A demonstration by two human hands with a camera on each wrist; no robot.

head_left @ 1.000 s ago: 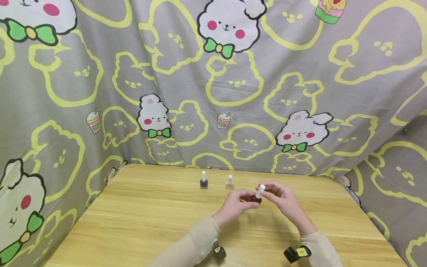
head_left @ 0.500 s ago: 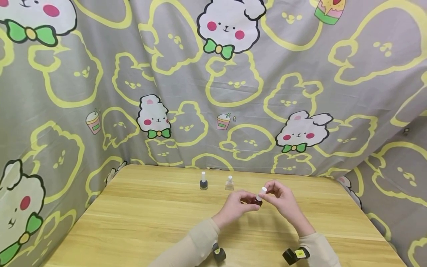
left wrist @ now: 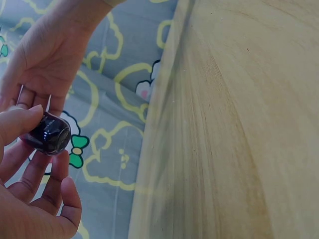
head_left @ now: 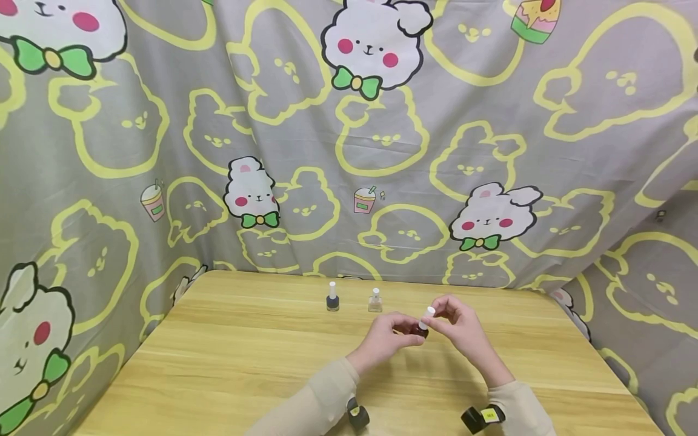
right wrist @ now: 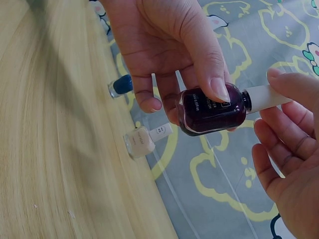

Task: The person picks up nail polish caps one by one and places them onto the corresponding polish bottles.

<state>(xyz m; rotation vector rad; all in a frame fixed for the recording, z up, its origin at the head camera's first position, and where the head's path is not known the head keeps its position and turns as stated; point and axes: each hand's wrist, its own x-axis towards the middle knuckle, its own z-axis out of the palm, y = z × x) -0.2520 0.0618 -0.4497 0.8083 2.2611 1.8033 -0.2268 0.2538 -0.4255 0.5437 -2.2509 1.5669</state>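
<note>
A dark red nail polish bottle (right wrist: 212, 109) with a white cap (right wrist: 266, 98) is held above the table between both hands. My left hand (head_left: 384, 338) grips its glass body between thumb and fingers. With thumb and fingertips my right hand (head_left: 463, 324) pinches the white cap. In the right wrist view a narrow dark band of the neck shows between cap and glass. The left wrist view shows the base of the bottle (left wrist: 50, 134) in the left fingers; its cap is hidden there.
Behind the hands, a dark blue nail polish bottle (head_left: 332, 300) and a clear one (head_left: 375, 301) stand upright on the wooden table (head_left: 245, 351). A patterned grey curtain (head_left: 305, 133) hangs at the table's back and sides. Black wrist straps (head_left: 358, 415) are on both forearms.
The right hand has shifted slightly down and right with the cap since a second ago, and the held bottle leans a little more. Both hands keep their hold.
</note>
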